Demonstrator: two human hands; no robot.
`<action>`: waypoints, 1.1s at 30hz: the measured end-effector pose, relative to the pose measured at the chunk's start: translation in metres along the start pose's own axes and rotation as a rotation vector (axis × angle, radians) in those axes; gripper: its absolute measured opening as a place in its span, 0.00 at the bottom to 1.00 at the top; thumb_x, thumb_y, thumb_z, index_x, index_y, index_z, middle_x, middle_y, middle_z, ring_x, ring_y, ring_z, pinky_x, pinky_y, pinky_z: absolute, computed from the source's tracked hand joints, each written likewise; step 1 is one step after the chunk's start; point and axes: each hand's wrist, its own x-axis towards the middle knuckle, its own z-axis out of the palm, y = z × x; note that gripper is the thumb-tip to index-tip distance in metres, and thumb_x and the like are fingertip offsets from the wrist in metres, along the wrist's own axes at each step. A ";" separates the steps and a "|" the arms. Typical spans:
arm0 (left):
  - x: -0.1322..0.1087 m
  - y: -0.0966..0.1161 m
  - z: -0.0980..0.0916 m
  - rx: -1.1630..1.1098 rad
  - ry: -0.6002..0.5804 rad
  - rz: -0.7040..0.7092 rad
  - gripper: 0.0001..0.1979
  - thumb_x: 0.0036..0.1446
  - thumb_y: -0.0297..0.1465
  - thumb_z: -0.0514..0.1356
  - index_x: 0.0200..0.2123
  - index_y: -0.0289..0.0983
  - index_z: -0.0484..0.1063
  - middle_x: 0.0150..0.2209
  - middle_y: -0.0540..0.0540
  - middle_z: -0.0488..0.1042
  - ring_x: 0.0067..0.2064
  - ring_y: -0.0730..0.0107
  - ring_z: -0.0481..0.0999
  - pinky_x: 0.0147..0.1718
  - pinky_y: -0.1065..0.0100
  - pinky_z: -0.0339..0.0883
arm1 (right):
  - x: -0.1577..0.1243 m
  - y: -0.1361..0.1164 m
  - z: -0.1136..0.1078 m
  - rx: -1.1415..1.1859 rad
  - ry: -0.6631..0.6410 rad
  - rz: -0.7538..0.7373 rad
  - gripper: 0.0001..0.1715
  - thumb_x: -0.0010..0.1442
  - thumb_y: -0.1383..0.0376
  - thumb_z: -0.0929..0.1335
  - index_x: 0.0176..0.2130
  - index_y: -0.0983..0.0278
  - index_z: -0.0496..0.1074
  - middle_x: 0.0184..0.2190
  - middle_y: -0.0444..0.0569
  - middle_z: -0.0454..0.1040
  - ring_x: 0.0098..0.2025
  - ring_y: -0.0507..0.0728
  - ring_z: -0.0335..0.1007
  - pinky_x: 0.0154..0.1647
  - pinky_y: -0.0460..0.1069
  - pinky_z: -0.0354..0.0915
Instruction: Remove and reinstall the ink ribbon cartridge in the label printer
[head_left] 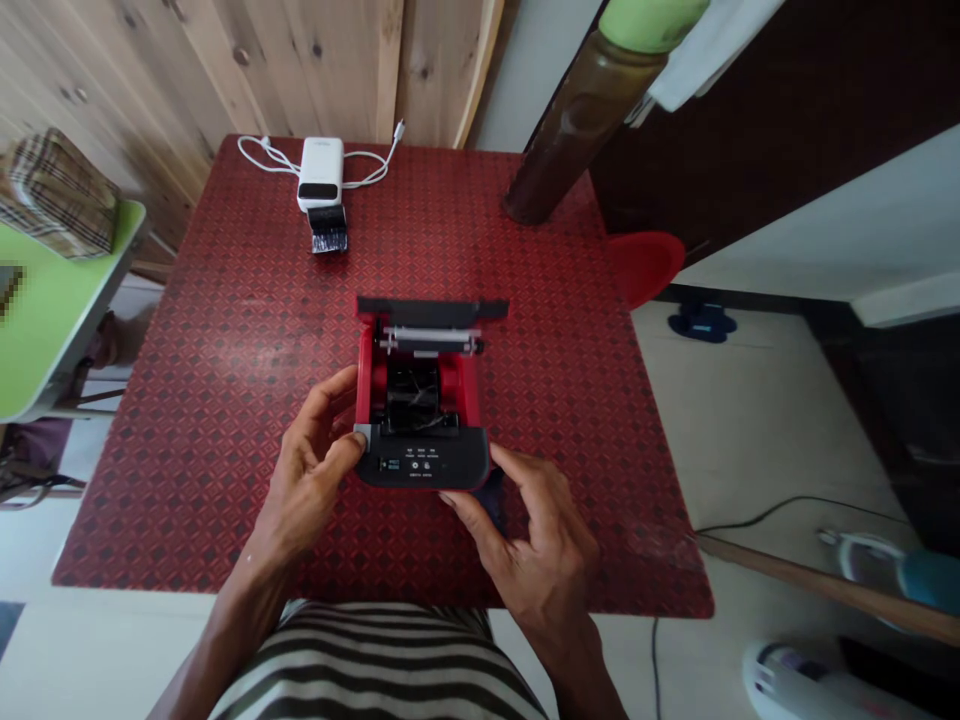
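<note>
A small red and black printer (421,470) is in front of me at the middle of the red table, its dark lid (431,309) raised at the far side. Inside its red bay lies a shiny black roll (412,395); a pale roller (431,337) runs across near the lid. My left hand (309,465) grips the left side, thumb on the grey corner button (362,438). With thumb and fingers at the near right corner, my right hand (538,525) holds the printer too. Something dark blue (491,497) shows partly beneath that corner.
On the red patterned table (225,330), a white power bank (321,170) with a white cable stands at the back, a small black shiny piece (328,230) against it. A tall brown bottle (570,130) with a green lid rises at back right. A green table (60,330) stands left.
</note>
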 end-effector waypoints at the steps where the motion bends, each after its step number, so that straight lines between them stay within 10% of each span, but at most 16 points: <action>1: -0.001 -0.001 -0.001 0.010 0.004 0.002 0.30 0.68 0.36 0.68 0.72 0.46 0.74 0.74 0.40 0.76 0.74 0.43 0.76 0.67 0.47 0.76 | 0.002 0.001 -0.004 -0.001 -0.022 -0.013 0.20 0.78 0.52 0.74 0.60 0.63 0.77 0.44 0.54 0.87 0.45 0.63 0.86 0.48 0.57 0.81; 8: 0.002 -0.010 -0.017 -0.006 -0.061 0.050 0.28 0.69 0.39 0.70 0.71 0.50 0.77 0.74 0.44 0.77 0.74 0.44 0.75 0.71 0.47 0.71 | 0.053 0.007 -0.031 0.008 -0.090 -0.141 0.08 0.79 0.66 0.72 0.56 0.61 0.80 0.44 0.49 0.88 0.45 0.60 0.85 0.52 0.56 0.79; 12: 0.013 -0.023 -0.028 -0.093 -0.065 0.061 0.24 0.74 0.45 0.67 0.68 0.45 0.80 0.68 0.41 0.82 0.69 0.45 0.80 0.71 0.48 0.69 | 0.095 0.008 -0.009 -0.009 -0.147 -0.317 0.14 0.77 0.76 0.70 0.54 0.62 0.82 0.46 0.50 0.90 0.44 0.59 0.84 0.51 0.55 0.80; 21: 0.017 -0.033 -0.030 -0.048 -0.037 0.046 0.23 0.78 0.48 0.62 0.64 0.41 0.82 0.62 0.38 0.85 0.64 0.46 0.83 0.66 0.49 0.72 | 0.135 -0.006 0.038 -0.256 -0.707 -0.374 0.11 0.74 0.76 0.73 0.44 0.63 0.85 0.42 0.52 0.89 0.48 0.63 0.83 0.50 0.56 0.77; 33: 0.017 -0.025 -0.028 -0.014 0.011 -0.007 0.24 0.73 0.51 0.66 0.60 0.42 0.84 0.56 0.40 0.88 0.64 0.42 0.83 0.66 0.47 0.73 | 0.154 -0.027 0.055 -0.450 -0.837 -0.316 0.17 0.73 0.79 0.67 0.51 0.69 0.85 0.44 0.62 0.89 0.44 0.65 0.87 0.38 0.54 0.74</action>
